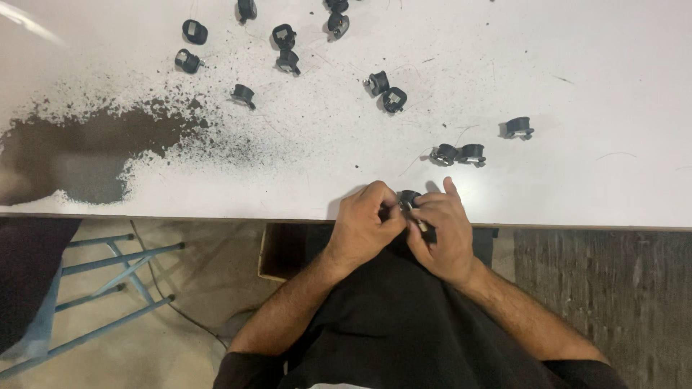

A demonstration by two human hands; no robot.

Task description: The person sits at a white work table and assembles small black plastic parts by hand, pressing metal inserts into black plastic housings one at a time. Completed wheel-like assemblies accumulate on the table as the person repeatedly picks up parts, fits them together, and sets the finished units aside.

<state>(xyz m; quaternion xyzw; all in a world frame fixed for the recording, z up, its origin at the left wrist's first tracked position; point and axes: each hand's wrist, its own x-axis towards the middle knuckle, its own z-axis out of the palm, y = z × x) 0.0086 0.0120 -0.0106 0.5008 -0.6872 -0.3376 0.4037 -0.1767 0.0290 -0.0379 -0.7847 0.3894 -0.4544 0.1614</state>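
My left hand [366, 218] and my right hand [445, 230] meet at the near edge of a white table [577, 86]. Between their fingertips sits a small black spool-shaped part [409, 197], gripped from both sides. A small metal piece shows at the fingers of my right hand; what it is cannot be made out. Most of the part is hidden by my fingers.
Several loose black spool-shaped parts lie scattered on the table, the closest pair [458, 153] just beyond my hands, one more [517, 128] further right. A dark patch of worn surface and black specks [86, 155] covers the left. Below the edge stand a blue metal frame [108, 288] and a cardboard box [277, 252].
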